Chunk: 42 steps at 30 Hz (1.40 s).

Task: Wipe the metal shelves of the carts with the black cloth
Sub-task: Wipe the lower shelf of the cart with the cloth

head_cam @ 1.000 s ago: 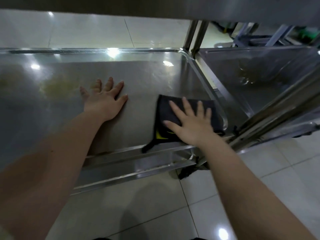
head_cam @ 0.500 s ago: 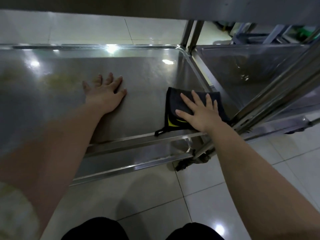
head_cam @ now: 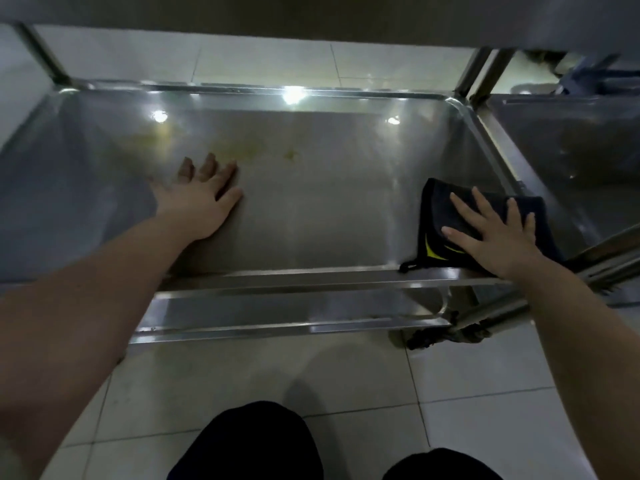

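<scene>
While the left hand (head_cam: 199, 202) lay flat, fingers straight, on the metal shelf (head_cam: 311, 209), the right hand (head_cam: 495, 233) pressed spread fingers onto the black cloth (head_cam: 436, 216) at the shelf's near right corner, beside yellowish stains (head_cam: 242, 148).

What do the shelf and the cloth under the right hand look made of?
Shelf: likely stainless steel, brushed with a sheen; it reflects light spots.
Black cloth: seemingly soft textile, matte, folded, with yellow marks and a loop.
</scene>
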Motion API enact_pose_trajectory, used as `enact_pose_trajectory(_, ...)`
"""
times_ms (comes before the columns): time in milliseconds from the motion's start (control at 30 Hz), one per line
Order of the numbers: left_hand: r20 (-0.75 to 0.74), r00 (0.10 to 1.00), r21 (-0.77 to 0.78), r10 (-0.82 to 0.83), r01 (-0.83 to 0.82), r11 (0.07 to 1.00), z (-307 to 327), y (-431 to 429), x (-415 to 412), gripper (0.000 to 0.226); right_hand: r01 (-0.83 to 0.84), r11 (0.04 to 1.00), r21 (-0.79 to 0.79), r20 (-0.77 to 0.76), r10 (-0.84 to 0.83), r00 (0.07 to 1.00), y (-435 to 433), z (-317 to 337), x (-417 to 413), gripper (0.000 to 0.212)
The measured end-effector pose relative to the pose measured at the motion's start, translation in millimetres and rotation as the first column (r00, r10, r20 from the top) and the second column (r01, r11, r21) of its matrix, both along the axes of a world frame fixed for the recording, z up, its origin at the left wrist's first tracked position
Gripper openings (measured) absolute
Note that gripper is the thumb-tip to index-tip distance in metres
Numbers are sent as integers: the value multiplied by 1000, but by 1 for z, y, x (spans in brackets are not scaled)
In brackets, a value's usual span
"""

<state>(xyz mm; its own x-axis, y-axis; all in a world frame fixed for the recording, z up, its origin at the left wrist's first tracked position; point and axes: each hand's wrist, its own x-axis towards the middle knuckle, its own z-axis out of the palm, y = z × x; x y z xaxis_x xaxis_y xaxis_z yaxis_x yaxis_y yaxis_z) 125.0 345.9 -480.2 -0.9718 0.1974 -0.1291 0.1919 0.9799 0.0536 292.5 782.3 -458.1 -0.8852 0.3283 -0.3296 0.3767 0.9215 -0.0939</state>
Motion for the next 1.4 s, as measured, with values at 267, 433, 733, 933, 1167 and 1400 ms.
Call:
enact_pose_trajectory(267, -42, 999, 28, -8, 10, 1000, -7, -1, -3, 58, -233, 972, 28, -40, 234, 971, -139, -4, -28, 85)
enact_pose_trajectory(433, -55, 998, 20, -13, 14, 1000, -9, -4, -2, 57, -366, 929, 49, -58, 369, 928, -251, -14, -55, 85)
enact_pose_trajectory(733, -19, 1000, 78, -9, 11, 997, -4, -4, 3, 59, -201, 977, 74, -73, 206, 976, -133, -3, -36, 90)
enact_pose_trajectory(933, -9, 1000, 60, -20, 20, 998, 0, -4, 4, 59, -72, 995, 73, -32, 75, 997, -111, -4, -29, 88)
enact_pose_trajectory(1167, -3, 1000, 57, -20, 21, 998, 1, -5, 2, 56, -249, 964, 93, -85, 257, 963, -222, -11, -47, 84)
enact_pose_trajectory(1400, -60, 998, 205, 28, -15, 979, 8, -12, 0, 50, -326, 945, -5, -22, 326, 945, -264, -2, -76, 82)
